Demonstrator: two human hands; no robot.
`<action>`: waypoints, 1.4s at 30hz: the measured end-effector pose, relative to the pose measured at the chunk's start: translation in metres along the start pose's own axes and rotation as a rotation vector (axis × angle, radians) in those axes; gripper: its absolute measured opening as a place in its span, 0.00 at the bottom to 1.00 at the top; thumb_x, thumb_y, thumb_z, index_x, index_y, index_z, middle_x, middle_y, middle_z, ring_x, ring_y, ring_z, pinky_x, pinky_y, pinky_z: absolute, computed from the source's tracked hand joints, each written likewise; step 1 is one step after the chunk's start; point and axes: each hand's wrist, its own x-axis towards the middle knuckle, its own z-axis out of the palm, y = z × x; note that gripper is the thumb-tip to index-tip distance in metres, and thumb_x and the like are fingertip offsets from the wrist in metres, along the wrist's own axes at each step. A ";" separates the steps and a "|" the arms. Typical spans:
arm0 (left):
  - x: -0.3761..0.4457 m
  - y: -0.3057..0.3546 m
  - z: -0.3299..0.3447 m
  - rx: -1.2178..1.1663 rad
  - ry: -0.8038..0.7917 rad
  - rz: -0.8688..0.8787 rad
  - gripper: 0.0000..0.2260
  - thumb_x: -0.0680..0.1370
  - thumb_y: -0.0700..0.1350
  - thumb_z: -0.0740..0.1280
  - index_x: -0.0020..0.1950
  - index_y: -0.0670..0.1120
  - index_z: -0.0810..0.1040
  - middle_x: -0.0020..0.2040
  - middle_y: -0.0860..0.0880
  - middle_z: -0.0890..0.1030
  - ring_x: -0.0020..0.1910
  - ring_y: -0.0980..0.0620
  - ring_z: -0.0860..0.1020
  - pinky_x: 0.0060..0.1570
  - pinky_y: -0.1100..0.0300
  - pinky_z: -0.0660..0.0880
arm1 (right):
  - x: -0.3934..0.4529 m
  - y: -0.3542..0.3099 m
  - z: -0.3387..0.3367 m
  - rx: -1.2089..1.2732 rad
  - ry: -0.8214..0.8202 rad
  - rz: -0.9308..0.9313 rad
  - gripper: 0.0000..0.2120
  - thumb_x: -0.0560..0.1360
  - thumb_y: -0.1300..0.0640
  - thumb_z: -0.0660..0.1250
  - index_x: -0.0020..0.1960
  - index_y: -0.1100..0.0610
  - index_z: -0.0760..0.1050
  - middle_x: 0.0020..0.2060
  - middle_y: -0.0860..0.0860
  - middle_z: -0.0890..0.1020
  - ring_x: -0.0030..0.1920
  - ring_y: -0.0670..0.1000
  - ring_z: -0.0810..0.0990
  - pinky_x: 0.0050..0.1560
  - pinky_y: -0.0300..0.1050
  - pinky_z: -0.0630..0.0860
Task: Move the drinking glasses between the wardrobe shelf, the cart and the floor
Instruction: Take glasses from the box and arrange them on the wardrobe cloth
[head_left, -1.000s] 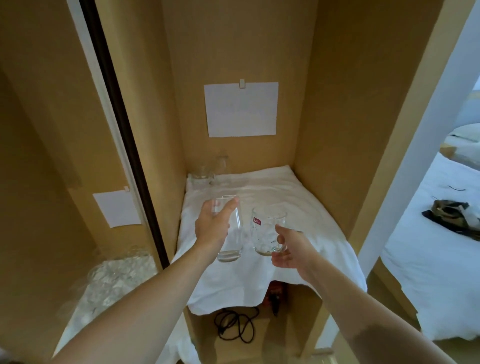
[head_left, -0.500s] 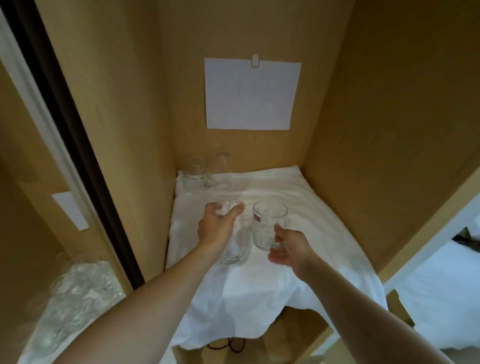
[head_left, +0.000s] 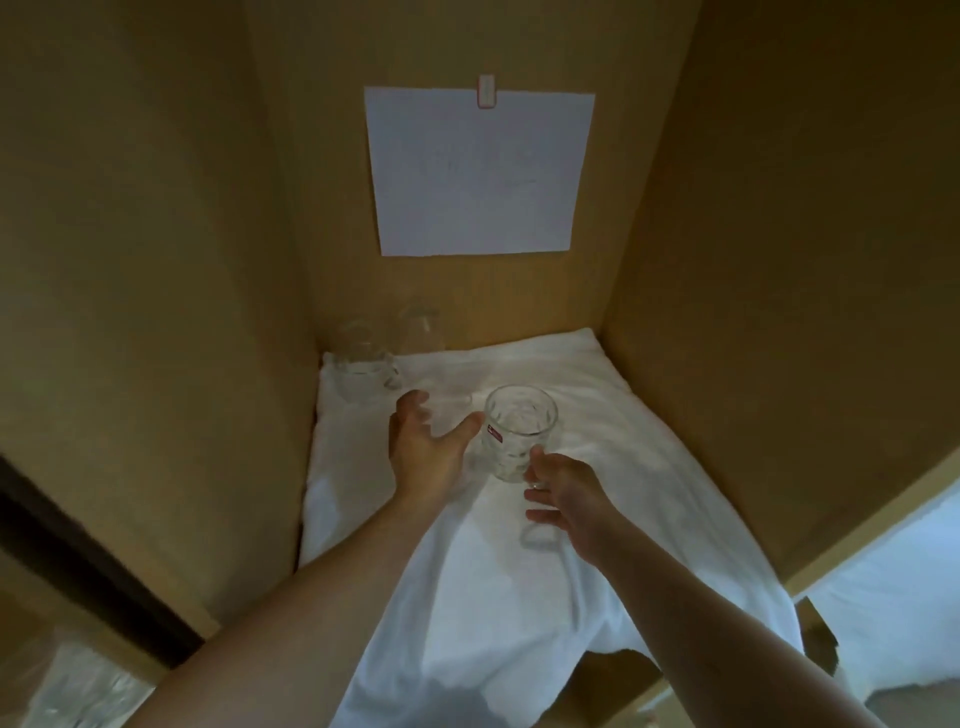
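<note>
We note the white cloth on the wardrobe shelf hemmed by wooden walls on three sides, our right hand gripping the stickered glass mid-shelf, our left hand curled round a blurred clear glass, two faint glasses crowding the back-left corner.

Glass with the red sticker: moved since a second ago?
Yes. The stickered glass went deeper into the wardrobe, over the white cloth and toward the paper sheet; the right hand grips it.
</note>
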 end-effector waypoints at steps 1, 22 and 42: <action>0.004 -0.002 0.002 0.005 0.013 0.007 0.29 0.67 0.53 0.81 0.63 0.51 0.73 0.58 0.47 0.78 0.55 0.48 0.78 0.56 0.52 0.78 | 0.006 -0.001 0.002 -0.042 0.013 -0.019 0.15 0.83 0.44 0.63 0.53 0.56 0.78 0.53 0.56 0.82 0.54 0.56 0.81 0.54 0.56 0.82; 0.042 -0.003 0.036 0.143 0.232 -0.016 0.20 0.72 0.49 0.79 0.58 0.51 0.72 0.47 0.49 0.82 0.44 0.56 0.80 0.46 0.70 0.72 | 0.129 -0.012 -0.035 -0.376 -0.537 -0.295 0.45 0.63 0.63 0.83 0.71 0.43 0.63 0.57 0.39 0.77 0.56 0.41 0.79 0.58 0.41 0.78; 0.059 -0.022 0.042 0.099 0.338 0.014 0.18 0.70 0.48 0.81 0.50 0.48 0.74 0.38 0.56 0.78 0.35 0.63 0.78 0.38 0.76 0.70 | 0.163 -0.074 -0.020 0.082 -0.207 -0.149 0.39 0.57 0.54 0.84 0.64 0.51 0.72 0.57 0.51 0.82 0.53 0.54 0.84 0.48 0.52 0.84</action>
